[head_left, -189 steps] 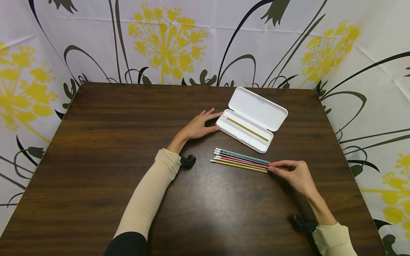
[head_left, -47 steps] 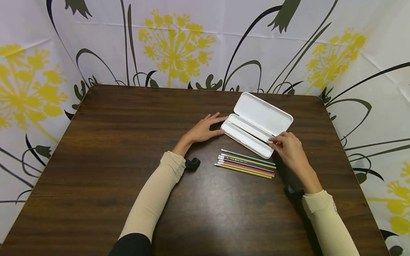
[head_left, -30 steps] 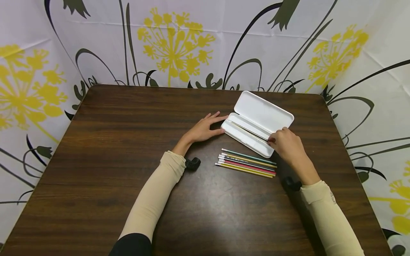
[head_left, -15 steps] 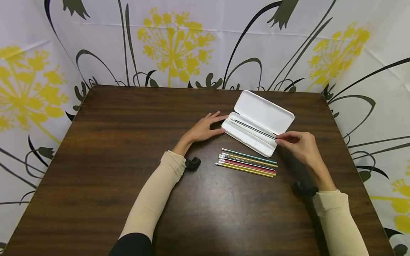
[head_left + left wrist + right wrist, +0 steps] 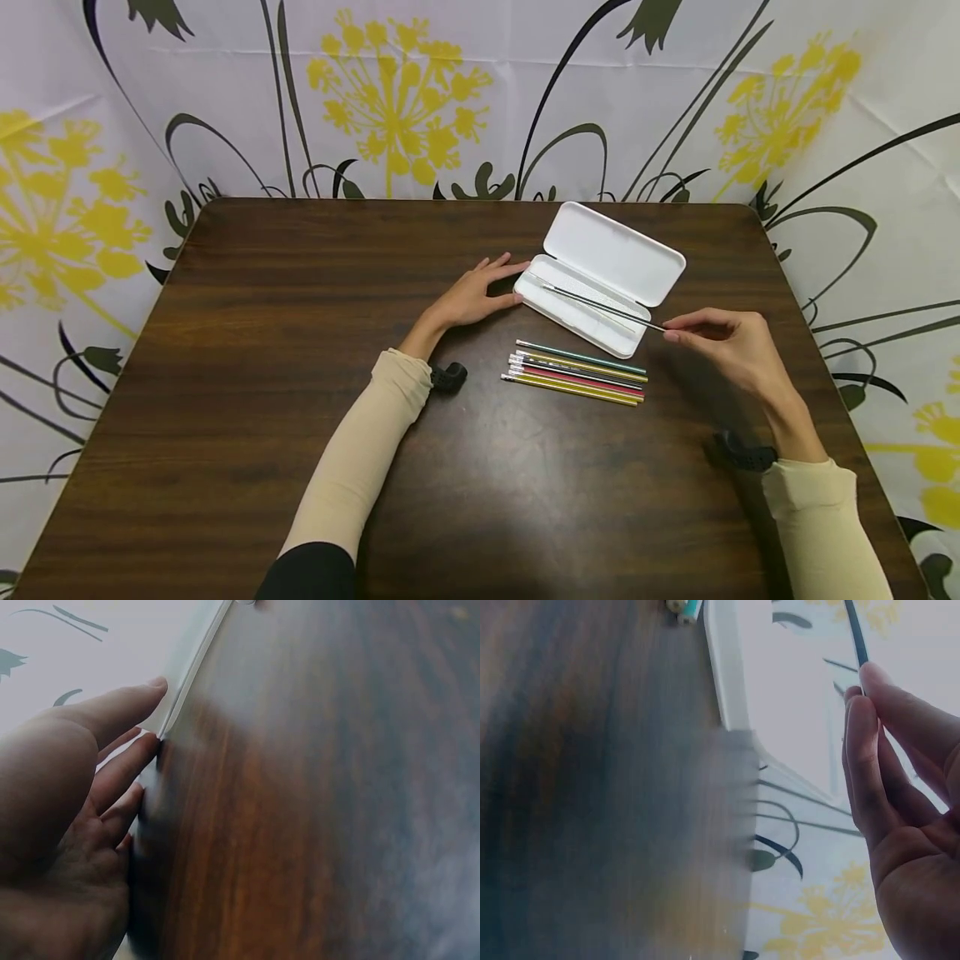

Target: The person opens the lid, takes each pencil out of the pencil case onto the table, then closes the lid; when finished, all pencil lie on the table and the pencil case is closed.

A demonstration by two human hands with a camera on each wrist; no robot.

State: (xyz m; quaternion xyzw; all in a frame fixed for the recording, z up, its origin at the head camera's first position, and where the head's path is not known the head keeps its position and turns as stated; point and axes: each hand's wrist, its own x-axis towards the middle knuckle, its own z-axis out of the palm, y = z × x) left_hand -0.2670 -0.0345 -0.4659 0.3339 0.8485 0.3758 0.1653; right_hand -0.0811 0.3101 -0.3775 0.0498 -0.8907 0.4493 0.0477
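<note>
My right hand (image 5: 731, 346) pinches one end of a dark pencil (image 5: 600, 307) between thumb and fingertips, to the right of the white pencil case (image 5: 611, 254). The pencil slants across the case's bottom half, its far end over the left side. In the right wrist view, the dark pencil (image 5: 856, 634) juts up from the fingertips. My left hand (image 5: 467, 296) touches the case's left end with thumb and fingers spread. The left wrist view shows fingertips (image 5: 150, 742) right at the case's edge. Several pencils (image 5: 573, 379) lie side by side below the case, teal, gold, dark and red.
The case's lid leans back on its hinge, near the far edge of the brown wooden table (image 5: 300, 333). Behind it hangs a white cloth (image 5: 510, 100) with yellow flowers. Both wrists carry black cameras (image 5: 448, 377).
A gold pencil that lay in the case is gone from it, and a gold one now lies second in the row. The right hand has since drawn the dark pencil out rightward. Left hand stays put.
</note>
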